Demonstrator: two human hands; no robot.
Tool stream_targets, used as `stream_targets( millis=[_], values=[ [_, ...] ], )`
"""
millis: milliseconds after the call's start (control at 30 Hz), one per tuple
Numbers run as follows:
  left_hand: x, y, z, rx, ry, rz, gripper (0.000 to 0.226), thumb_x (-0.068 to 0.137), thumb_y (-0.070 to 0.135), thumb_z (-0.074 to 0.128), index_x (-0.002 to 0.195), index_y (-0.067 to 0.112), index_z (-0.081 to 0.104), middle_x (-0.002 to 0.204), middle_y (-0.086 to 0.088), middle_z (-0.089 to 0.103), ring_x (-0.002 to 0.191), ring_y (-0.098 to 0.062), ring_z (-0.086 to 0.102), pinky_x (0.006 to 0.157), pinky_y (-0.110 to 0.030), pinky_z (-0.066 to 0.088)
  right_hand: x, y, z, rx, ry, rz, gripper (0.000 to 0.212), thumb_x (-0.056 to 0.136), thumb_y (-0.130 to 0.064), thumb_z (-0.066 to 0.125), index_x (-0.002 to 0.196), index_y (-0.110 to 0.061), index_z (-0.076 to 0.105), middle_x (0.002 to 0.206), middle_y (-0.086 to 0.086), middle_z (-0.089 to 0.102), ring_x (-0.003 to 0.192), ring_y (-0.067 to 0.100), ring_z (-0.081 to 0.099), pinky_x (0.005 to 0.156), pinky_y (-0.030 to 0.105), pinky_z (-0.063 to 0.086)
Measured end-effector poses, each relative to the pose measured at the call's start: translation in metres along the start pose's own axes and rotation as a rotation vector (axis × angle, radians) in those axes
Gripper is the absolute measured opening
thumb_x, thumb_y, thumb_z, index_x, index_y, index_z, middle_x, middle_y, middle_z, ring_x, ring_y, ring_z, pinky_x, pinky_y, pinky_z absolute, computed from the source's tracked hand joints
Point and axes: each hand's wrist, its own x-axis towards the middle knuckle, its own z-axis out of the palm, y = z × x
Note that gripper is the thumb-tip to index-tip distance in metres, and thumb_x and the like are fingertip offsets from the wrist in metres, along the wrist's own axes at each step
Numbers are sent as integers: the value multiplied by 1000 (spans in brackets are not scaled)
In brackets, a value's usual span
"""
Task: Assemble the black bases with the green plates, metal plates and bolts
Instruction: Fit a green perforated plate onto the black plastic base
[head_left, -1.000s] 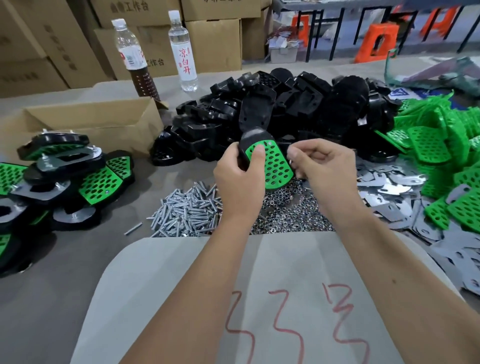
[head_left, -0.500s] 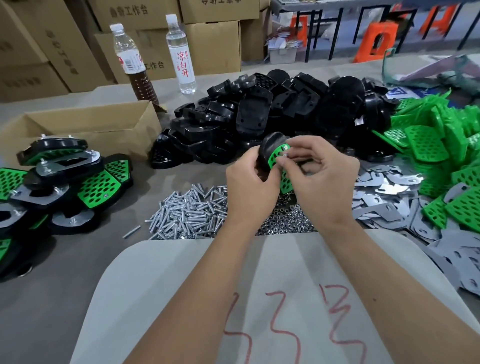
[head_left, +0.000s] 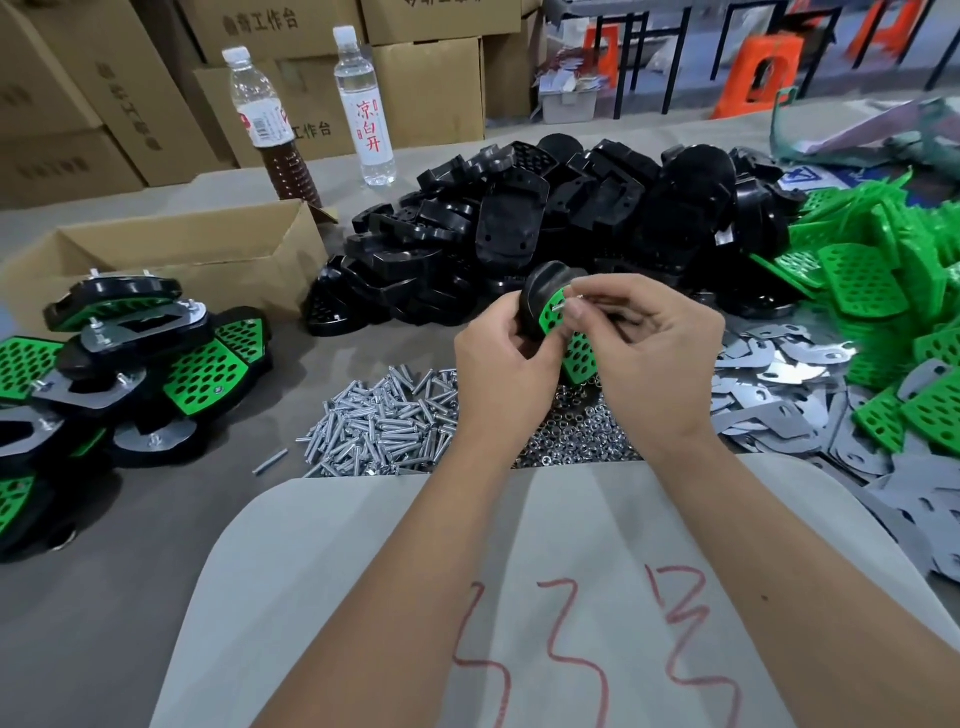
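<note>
The bolt-fitting step looks to be in hand: the left hand (head_left: 501, 358) is gripping a black base (head_left: 540, 296) with a green plate (head_left: 551, 317) laid on it, held above the table's bolt pile (head_left: 384, 421). The right hand (head_left: 644, 338) is pinching a small bolt (head_left: 566, 304) at the plate's face. Next it likely needs lining up with a hole and pushing through.

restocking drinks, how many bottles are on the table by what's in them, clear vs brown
clear bottle: 1
brown bottle: 1, with liquid only in its lower part
total: 2
</note>
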Motion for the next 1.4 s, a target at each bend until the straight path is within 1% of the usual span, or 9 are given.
stream_targets(
  millis=[167,367,533,767,867,967,1100,1233,1400],
  values=[
    [-1,1,-2,2,-7,21,16,89,8,78,105,12,75,90,4,77,85,-10,75,76,-32,62,-2,-3,3,-7,-29,21,12,87,-5,81,93,-15,80,89,-5,79,85,19,78,79,34,62],
    [-3,1,-4,22,-2,14,17,88,20,79,105,20,75,87,5,77,82,-16,74,75,-43,61,-1,-5,0,-202,-72,-17,9,88,-9,80,92,-17,79,87,-5,75,81,17,68,75,37,56],
    [-2,0,-6,28,-29,-7,24,82,4,77,102,17,74,86,4,76,82,-16,73,76,-44,61,0,-9,0,-403,-143,-143,6,89,-4,76,90,-10,78,84,-7,66,81,12,56,76,21,45],
    [-2,1,-2,51,13,89,39,83,3,76,117,22,75,88,10,75,79,-10,70,78,-35,60,-4,-17,6,-589,-57,-259,7,93,-4,72,87,-4,76,82,5,71,78,26,64,73,36,51],
    [-1,0,-3,47,35,91,42,86,2,75,124,21,74,85,8,75,71,-7,66,74,-33,60,-8,-18,14,-430,-1,-39,7,92,-10,73,88,-8,78,81,0,75,78,19,71,77,43,58],
    [-1,1,-4,98,79,132,48,85,1,76,129,20,73,78,6,72,62,-8,62,66,-28,58,-9,-15,15,-206,-4,108,5,90,-10,76,88,-12,80,80,-3,77,77,14,73,76,36,60],
    [-3,3,-4,5,91,99,42,86,-2,73,124,17,75,95,4,78,85,-19,75,78,-37,62,0,-9,2,260,-144,366,7,90,-6,79,86,-12,80,76,9,76,63,11,63,58,20,49],
    [-2,2,-8,-84,69,21,28,86,-2,75,110,13,77,90,0,78,85,-21,75,77,-38,61,1,-3,-1,342,-283,349,11,94,-5,74,96,-11,83,83,12,78,68,11,60,56,20,48],
    [-1,3,-8,-66,41,0,38,85,-4,78,119,13,75,98,1,79,92,-15,75,82,-33,61,1,5,-4,242,-161,361,3,85,-22,84,83,-22,82,76,5,76,59,9,56,53,23,44]
  ],
)
